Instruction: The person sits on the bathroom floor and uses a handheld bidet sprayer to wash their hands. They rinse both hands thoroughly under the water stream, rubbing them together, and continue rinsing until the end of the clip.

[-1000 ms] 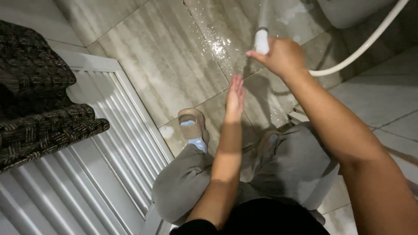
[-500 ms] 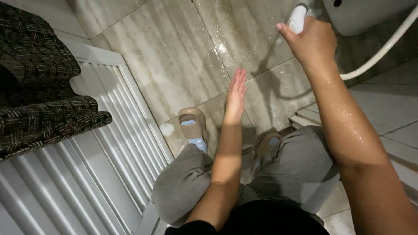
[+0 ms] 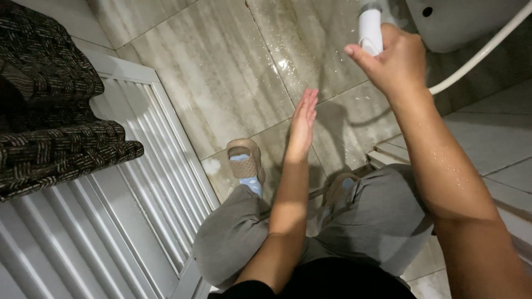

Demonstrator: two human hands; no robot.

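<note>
The right hand [image 3: 400, 63] is clamped on the light, rigid, wet-slick spray nozzle [image 3: 370, 29] at one o'clock, best held mid-barrel, while the left hand [image 3: 303, 123] hangs open.

The white spray handle [image 3: 370, 27] is cut by the top edge, so its head cannot be seen, and the right hand [image 3: 396, 63] closes around its lower part and hides it. The white hose [image 3: 482, 52] leaves at the right edge. The white ceramic fixture [image 3: 460, 22] shows only its underside. The right sandal [image 3: 338, 191] is mostly behind the grey trouser knee [image 3: 382, 221]. The woven dark cloth [image 3: 50, 111] goes out at the left edge.
</note>
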